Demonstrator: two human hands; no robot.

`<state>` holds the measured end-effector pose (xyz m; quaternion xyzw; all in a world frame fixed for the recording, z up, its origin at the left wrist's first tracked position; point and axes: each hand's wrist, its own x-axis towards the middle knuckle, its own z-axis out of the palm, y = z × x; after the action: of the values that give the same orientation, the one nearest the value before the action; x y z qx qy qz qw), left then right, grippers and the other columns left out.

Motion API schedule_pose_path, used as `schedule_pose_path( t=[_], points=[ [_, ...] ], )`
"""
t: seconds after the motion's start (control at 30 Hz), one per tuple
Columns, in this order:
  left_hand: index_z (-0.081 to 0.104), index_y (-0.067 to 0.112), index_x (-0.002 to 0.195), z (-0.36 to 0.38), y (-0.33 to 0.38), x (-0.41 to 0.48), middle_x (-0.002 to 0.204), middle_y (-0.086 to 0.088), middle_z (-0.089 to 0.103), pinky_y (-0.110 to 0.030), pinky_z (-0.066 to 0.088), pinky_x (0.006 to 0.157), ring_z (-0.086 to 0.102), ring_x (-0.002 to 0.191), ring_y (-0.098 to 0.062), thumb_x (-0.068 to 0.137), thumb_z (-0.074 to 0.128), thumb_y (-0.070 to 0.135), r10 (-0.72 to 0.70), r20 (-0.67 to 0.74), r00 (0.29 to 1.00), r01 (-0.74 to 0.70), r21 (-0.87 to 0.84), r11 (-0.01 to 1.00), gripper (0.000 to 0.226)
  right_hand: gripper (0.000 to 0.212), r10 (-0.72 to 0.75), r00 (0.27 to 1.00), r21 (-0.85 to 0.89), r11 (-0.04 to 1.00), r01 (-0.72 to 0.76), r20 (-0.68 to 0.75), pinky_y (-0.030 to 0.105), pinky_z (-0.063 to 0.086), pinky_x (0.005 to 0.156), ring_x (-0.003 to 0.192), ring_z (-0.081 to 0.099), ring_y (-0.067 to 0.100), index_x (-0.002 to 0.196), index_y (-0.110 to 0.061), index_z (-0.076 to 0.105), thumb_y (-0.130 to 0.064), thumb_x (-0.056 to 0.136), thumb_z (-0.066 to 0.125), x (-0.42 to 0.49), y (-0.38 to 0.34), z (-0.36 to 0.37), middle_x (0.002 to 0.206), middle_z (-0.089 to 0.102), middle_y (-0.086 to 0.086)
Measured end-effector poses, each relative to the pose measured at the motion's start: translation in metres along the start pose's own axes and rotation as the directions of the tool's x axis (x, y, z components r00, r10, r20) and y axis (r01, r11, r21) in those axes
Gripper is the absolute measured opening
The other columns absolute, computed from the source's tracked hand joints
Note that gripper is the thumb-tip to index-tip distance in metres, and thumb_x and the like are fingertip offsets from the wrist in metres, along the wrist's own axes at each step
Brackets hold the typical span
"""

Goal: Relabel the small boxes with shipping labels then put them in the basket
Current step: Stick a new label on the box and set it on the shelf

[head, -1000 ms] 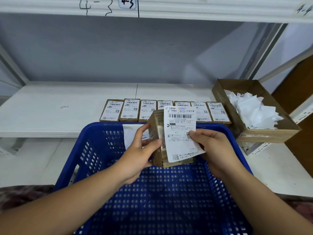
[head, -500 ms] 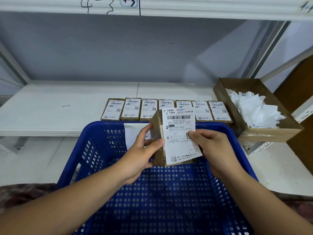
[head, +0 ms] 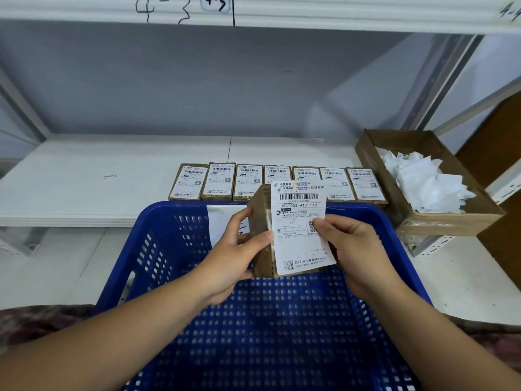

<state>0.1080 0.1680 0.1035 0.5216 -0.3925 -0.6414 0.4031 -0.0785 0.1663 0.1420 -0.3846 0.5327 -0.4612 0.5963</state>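
The box point(head: 260, 213) is held upright over the basket point(head: 174, 206), with open mesh floor below. The left hand point(head: 234, 258) grips its side, thumb in front, while the right hand point(head: 358, 255) pinches the label point(head: 300, 238) on its face. Seven labelled boxes point(head: 248, 182) line the shelf point(head: 84, 179) behind, and a carton point(head: 439, 224) at right holds white scraps point(head: 423, 187).
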Motion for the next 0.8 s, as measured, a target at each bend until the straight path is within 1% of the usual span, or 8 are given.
schedule_pose_path(
  t=[0.1,0.17,0.2,0.33,0.4,0.5,0.67,0.8],
  points=[
    [0.040,0.043,0.132,0.0007,-0.0007,0.0006,0.109,-0.002,0.071,-0.050,0.055,0.084,0.067,0.102,-0.022,0.085,0.065,0.031,-0.050,-0.014,0.999,0.049,-0.069,0.996,0.055,0.016,0.070,0.997,0.125,0.990,-0.069,-0.010,0.027,0.060,0.065,0.082,0.074,0.020,0.095,-0.008,0.072,-0.008,0.094,0.057,0.0032,-0.0004,-0.0011,0.092,0.076,0.008],
    [0.040,0.043,0.132,0.0008,-0.0008,0.0004,0.108,-0.001,0.071,-0.048,0.056,0.083,0.067,0.103,-0.021,0.087,0.063,0.029,-0.048,-0.009,0.999,0.047,-0.079,0.996,0.052,0.014,0.086,0.996,0.150,0.985,-0.081,-0.027,0.025,0.060,0.061,0.078,0.074,0.019,0.094,-0.008,0.072,-0.008,0.093,0.058,0.0047,-0.0017,-0.0029,0.090,0.076,0.009],
    [0.039,0.043,0.132,0.0012,-0.0004,0.0000,0.109,0.000,0.072,-0.046,0.057,0.082,0.067,0.103,-0.020,0.085,0.064,0.031,-0.035,-0.002,0.999,0.035,-0.071,0.997,0.055,0.014,0.080,0.996,0.142,0.987,-0.075,-0.028,0.025,0.060,0.061,0.079,0.074,0.019,0.094,-0.008,0.073,-0.008,0.092,0.059,0.0049,-0.0020,-0.0034,0.090,0.077,0.009],
    [0.038,0.046,0.133,0.0018,0.0004,-0.0014,0.112,0.001,0.070,-0.044,0.056,0.084,0.067,0.102,-0.013,0.068,0.069,0.039,0.002,0.009,1.000,-0.002,-0.034,0.999,0.072,0.016,0.012,1.000,0.053,0.999,-0.011,-0.028,0.027,0.061,0.070,0.085,0.074,0.019,0.091,-0.011,0.074,-0.008,0.093,0.059,0.0026,0.0005,-0.0024,0.091,0.077,0.006],
    [0.038,0.046,0.134,0.0016,-0.0008,-0.0010,0.114,0.001,0.069,-0.043,0.057,0.084,0.066,0.103,-0.013,0.067,0.069,0.040,0.002,0.006,1.000,-0.001,-0.025,1.000,0.074,0.017,-0.008,1.000,0.016,1.000,0.008,-0.025,0.025,0.060,0.068,0.084,0.074,0.018,0.090,-0.013,0.074,-0.008,0.094,0.059,0.0015,0.0018,-0.0009,0.090,0.077,0.004],
    [0.037,0.046,0.135,0.0012,-0.0021,-0.0006,0.115,0.002,0.069,-0.045,0.055,0.087,0.064,0.107,-0.015,0.066,0.070,0.040,-0.006,0.015,1.000,0.007,-0.016,1.000,0.076,0.017,-0.007,1.000,-0.010,1.000,0.007,-0.024,0.023,0.059,0.065,0.083,0.074,0.018,0.091,-0.014,0.074,-0.009,0.095,0.059,0.0018,0.0032,-0.0001,0.089,0.077,0.003],
    [0.038,0.047,0.134,0.0002,-0.0014,-0.0010,0.121,-0.004,0.064,-0.043,0.057,0.084,0.065,0.106,-0.014,0.063,0.072,0.041,0.002,0.013,1.000,-0.002,0.003,1.000,0.079,0.017,0.006,1.000,-0.006,1.000,-0.006,-0.021,0.026,0.060,0.067,0.084,0.074,0.019,0.091,-0.013,0.074,-0.009,0.095,0.058,0.0024,0.0049,-0.0003,0.090,0.077,0.004],
    [0.037,0.046,0.135,-0.0019,-0.0003,-0.0006,0.125,-0.007,0.059,-0.047,0.055,0.086,0.064,0.108,-0.019,0.056,0.077,0.042,0.002,0.015,1.000,-0.002,0.008,1.000,0.088,0.016,0.022,0.999,0.004,1.000,-0.022,-0.025,0.027,0.061,0.068,0.083,0.074,0.020,0.091,-0.011,0.074,-0.009,0.095,0.058,0.0031,0.0068,-0.0006,0.090,0.077,0.005]
  ],
)
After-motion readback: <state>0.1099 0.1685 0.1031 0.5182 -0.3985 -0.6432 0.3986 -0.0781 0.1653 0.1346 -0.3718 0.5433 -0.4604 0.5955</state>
